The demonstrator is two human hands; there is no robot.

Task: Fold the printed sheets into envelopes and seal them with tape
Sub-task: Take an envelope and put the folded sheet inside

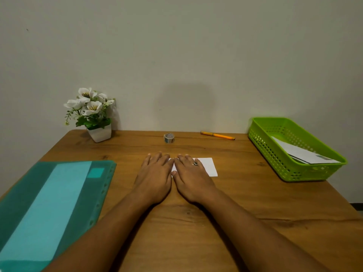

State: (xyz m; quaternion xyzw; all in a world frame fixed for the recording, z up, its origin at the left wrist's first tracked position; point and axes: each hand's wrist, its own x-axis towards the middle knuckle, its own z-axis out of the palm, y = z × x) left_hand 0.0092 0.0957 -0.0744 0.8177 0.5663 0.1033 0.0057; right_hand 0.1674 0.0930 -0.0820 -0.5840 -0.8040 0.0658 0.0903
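Your left hand (155,173) and your right hand (191,176) both lie flat, side by side with the fingers straight. They press the folded white paper sheet (208,166) down on the brown wooden worktop (196,232), and neither one grips anything. The sheet is in the middle of the worktop, mostly hidden under your hands, and only its right part shows. I judge that you are flattening a crease. The paper is light and thin, so it will probably slide easily on the smooth wood and bend if you lift it by one corner. Hold it down near an edge with one hand while the other works. The small roll of clear tape (169,138) stands beyond your hands, near the wall. The lime green plastic basket (275,160) at the right already holds white envelopes (306,155).
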